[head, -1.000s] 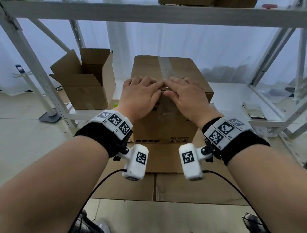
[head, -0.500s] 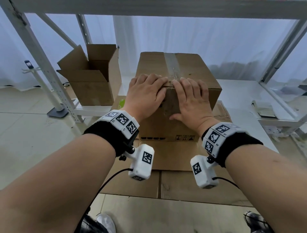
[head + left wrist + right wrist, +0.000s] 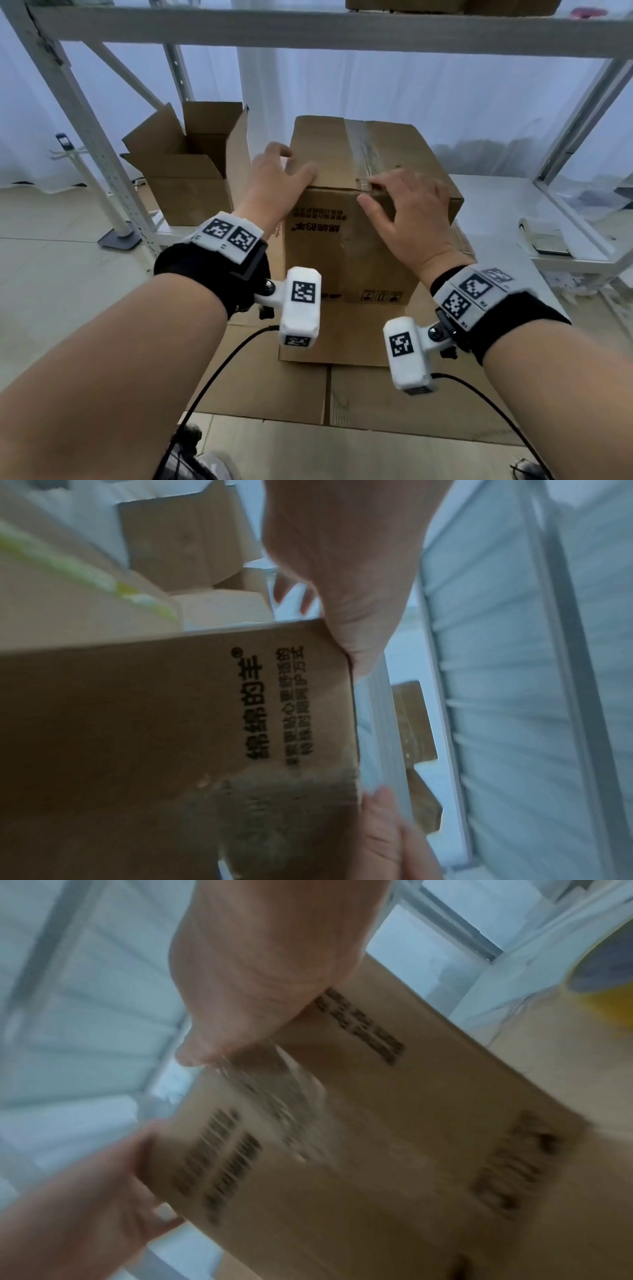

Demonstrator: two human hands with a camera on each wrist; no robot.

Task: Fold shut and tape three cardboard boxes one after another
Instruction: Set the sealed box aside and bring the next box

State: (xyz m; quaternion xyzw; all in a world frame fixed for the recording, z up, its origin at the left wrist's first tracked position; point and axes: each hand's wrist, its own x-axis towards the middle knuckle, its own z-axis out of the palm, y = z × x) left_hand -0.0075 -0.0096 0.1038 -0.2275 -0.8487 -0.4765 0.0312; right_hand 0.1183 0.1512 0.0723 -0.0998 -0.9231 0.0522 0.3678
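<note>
While right hand (image 3: 407,219) stays, left hand (image 3: 279,178) shifted to box (image 3: 346,253) corner

Taped box (image 3: 346,240): plain brown cardboard, black printed characters and small black handling symbols showing on near face. Tape strip (image 3: 359,147) along top seam: clear, glossy, reading greyish. Open box (image 3: 191,192) on shelf: same brown, unprinted. Flattened cardboard (image 3: 260,383) underneath: brown. Shelf frame (image 3: 308,29): white-grey metal. Curtain behind (image 3: 428,85): pale bluish white. Floor (image 3: 51,274): light beige tiles. Wristbands (image 3: 212,270): black, carrying white panels with black square-code patterns. Wrist cameras (image 3: 300,305): white, same black codes. Cables: black.
</note>
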